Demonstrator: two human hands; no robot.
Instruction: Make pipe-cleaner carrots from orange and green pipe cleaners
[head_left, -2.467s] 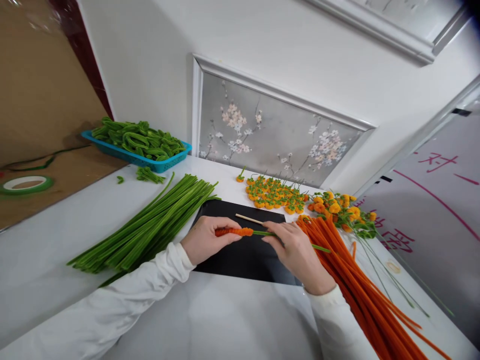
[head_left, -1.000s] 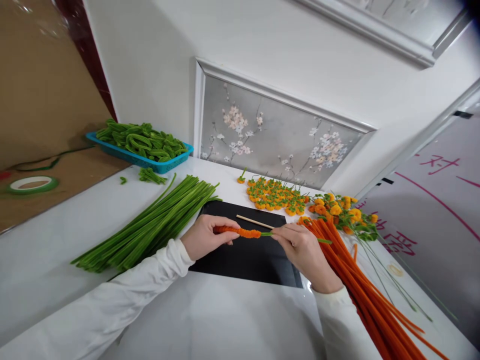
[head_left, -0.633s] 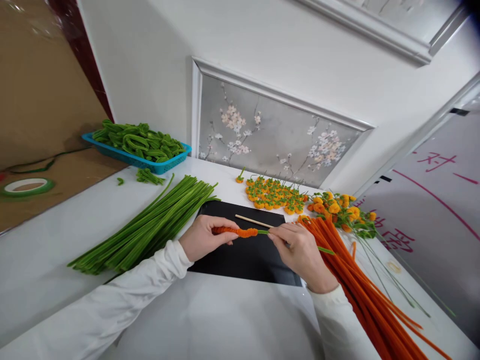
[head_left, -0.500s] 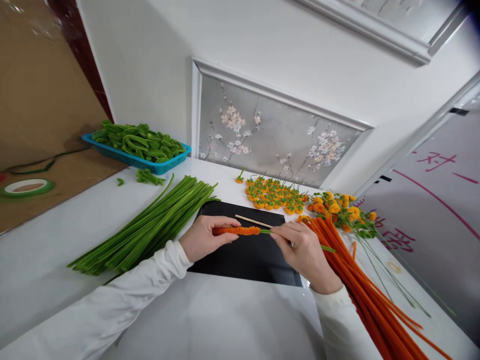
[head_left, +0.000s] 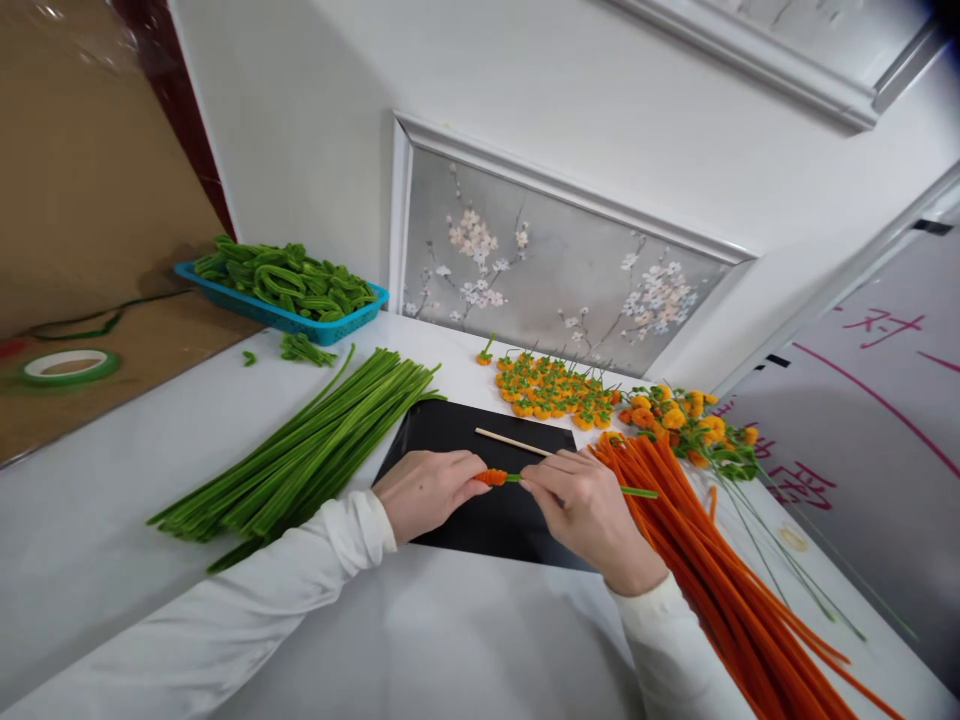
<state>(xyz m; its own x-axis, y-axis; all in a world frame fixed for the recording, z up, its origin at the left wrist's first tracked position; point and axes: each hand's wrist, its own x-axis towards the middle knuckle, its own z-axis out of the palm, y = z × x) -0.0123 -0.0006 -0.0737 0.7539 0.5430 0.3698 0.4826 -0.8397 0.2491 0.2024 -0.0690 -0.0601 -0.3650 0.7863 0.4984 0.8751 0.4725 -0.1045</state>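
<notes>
My left hand (head_left: pixel 435 490) is closed round an orange pipe-cleaner coil (head_left: pixel 493 478), with only its right end showing past the fingertips. Out of that end runs a green pipe cleaner (head_left: pixel 639 492), pinched in my right hand (head_left: pixel 581 505); its far tip sticks out to the right of the hand. Both hands are above a black mat (head_left: pixel 495 535). A thin wooden stick (head_left: pixel 510 441) lies on the mat behind them, its right end hidden by my right hand.
Green pipe cleaners (head_left: pixel 315 440) lie at left, orange ones (head_left: pixel 720 560) at right. Behind are small orange flower pieces (head_left: pixel 555 385) and finished-looking blooms (head_left: pixel 675 415). A blue basket (head_left: pixel 330 330) holds green loops. Green tape (head_left: pixel 71 367) sits on brown board at far left.
My left hand has slid right along the orange coil, covering more of it and coming closer to my right hand. The view has shifted slightly.
</notes>
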